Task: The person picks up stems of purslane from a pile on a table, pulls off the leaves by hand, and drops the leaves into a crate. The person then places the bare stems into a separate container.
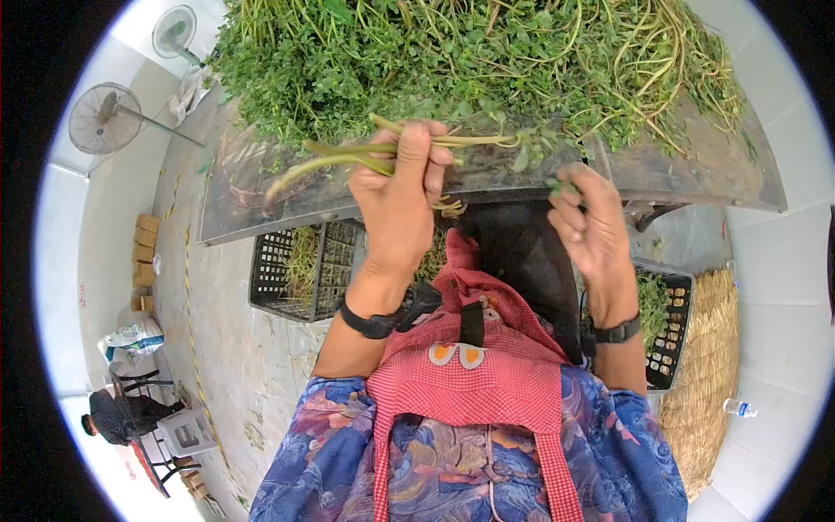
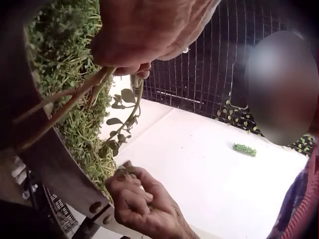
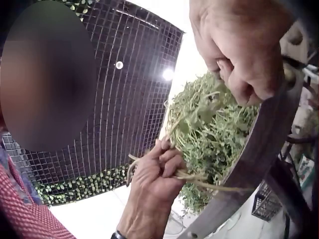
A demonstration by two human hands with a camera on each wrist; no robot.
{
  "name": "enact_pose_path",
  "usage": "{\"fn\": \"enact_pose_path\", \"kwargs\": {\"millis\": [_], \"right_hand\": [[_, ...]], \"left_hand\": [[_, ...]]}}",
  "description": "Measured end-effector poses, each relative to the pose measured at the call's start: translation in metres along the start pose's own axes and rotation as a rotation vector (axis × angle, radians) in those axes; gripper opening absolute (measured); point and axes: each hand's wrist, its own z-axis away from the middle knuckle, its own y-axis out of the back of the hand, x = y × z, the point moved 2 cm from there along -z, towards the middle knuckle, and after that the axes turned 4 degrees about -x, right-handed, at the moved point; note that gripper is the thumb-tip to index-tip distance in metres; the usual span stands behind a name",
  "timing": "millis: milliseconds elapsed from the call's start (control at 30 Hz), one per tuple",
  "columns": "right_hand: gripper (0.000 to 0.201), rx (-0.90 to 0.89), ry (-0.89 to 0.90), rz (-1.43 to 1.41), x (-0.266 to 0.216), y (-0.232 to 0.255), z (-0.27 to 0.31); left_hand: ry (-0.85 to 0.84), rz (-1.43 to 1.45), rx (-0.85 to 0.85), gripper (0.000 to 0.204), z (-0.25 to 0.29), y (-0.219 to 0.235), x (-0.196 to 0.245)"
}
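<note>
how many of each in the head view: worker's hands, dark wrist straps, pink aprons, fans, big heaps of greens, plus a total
Hands: 2 (left hand, right hand)
Wrist straps: 2 (left strap, right strap)
Pink apron: 1
Fans: 2 (upper fan, lower fan)
Heap of greens: 1
Total: 8

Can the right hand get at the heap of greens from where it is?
Probably yes: the right hand is by the near edge of the table, and nothing visible blocks its way to the heap of greens. It pinches a small green piece, which might need releasing.
</note>
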Motion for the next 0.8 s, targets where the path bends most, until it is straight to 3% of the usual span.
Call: {"fn": "enact_pose_path", "kwargs": {"millis": [133,233,267,367,500,633,700,800], "right_hand": [[0.024,-0.123,0.078,-0.170,-0.030,-0.011,0.012],[0.026,-0.347,0.278,0.102,-0.050,-0.016,0.006],[0.026,-0.347,0.276,0.101,-0.051,-0.017,0.007],[0.036,-0.399,0.080,0.767,-0.042,-0.027,0.003],[0.026,-0.445,-0.020,0.821,-0.025,-0.041,0.002],[0.018,-0.506,0.047,0.966,-0.018,-0.031,-0.002],[0.017,-0.386,-0.010,0.948,-0.022,-0.037,0.003],[0.016,-0.349,-0.036,0.899,-0.018,-0.033,0.001]], "left_hand": [[0.160,0.085,-0.042,0.026,-0.004,0.002,0.005],[0.163,0.112,-0.131,0.029,-0.003,0.000,0.001],[0.164,0.111,-0.129,0.029,-0.002,0.000,0.001],[0.198,0.078,-0.266,0.028,-0.002,-0.001,-0.001],[0.216,0.077,-0.278,0.027,0.000,-0.006,0.000],[0.216,0.060,-0.248,0.030,-0.003,-0.002,-0.004],[0.215,0.062,-0.250,0.028,-0.001,-0.002,-0.004],[0.218,-0.067,-0.222,0.024,0.001,-0.004,-0.005]]}}
